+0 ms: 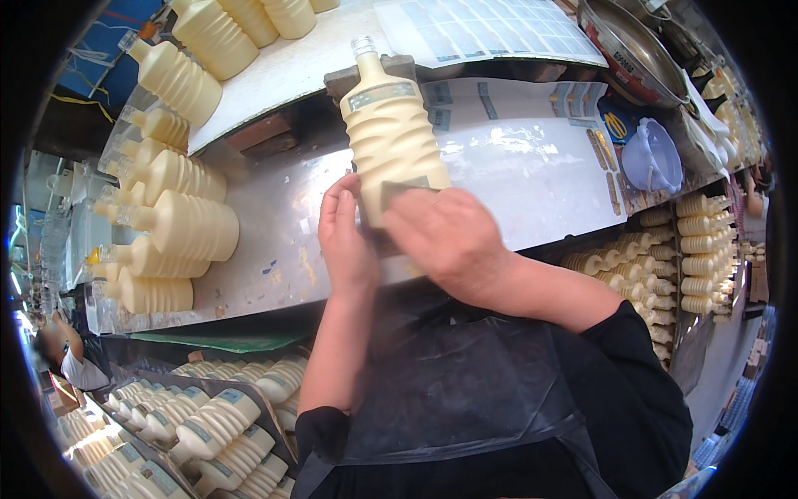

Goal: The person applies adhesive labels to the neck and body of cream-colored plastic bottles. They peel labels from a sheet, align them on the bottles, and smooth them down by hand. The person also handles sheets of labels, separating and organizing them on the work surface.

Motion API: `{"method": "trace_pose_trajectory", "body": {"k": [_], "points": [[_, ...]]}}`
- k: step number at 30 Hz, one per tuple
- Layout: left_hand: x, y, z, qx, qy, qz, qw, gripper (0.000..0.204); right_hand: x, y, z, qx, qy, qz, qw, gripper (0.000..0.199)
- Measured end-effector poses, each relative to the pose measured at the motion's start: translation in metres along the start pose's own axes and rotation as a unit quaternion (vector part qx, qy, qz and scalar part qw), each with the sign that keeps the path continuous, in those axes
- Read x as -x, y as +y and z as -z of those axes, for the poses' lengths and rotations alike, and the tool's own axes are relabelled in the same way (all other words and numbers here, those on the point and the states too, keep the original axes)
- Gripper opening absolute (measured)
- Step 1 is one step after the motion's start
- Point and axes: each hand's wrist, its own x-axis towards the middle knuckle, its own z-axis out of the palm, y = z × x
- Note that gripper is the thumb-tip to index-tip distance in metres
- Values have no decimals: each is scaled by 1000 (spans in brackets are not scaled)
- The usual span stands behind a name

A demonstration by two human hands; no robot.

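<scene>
Your cream ribbed bottle (pixel 395 133) lies on the worktop (pixel 278 237), its neck toward the far edge and resting in a notched block (pixel 336 84), presumably to stop it rolling. Your left hand (pixel 346 237) is cupped open along the bottle's left side, apparently to steady it. Your right hand (pixel 449 233) lies palm down over a grey-brown patch (pixel 399 193) near the base; whether it pinches the patch cannot be told. Spare bottles (pixel 199 224) are stacked along the left edge, probably for easy reach; label sheets (pixel 495 33) lie beyond the block
</scene>
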Motion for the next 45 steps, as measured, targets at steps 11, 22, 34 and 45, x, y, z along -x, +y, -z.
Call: {"method": "trace_pose_trajectory", "body": {"k": [11,22,34,45], "points": [[11,-21,2,-333,-18,-124,935,68,13,18,-1,-46,35,-274,960,28],[11,-32,15,-281,-60,-105,952,81,34,37,-5,-185,32,-398,898,31],[11,-1,9,-463,-43,-290,837,71,23,24,9,-190,71,-25,979,32],[11,-3,5,-376,-62,-203,902,65,60,58,21,-475,-9,-414,776,24]]}}
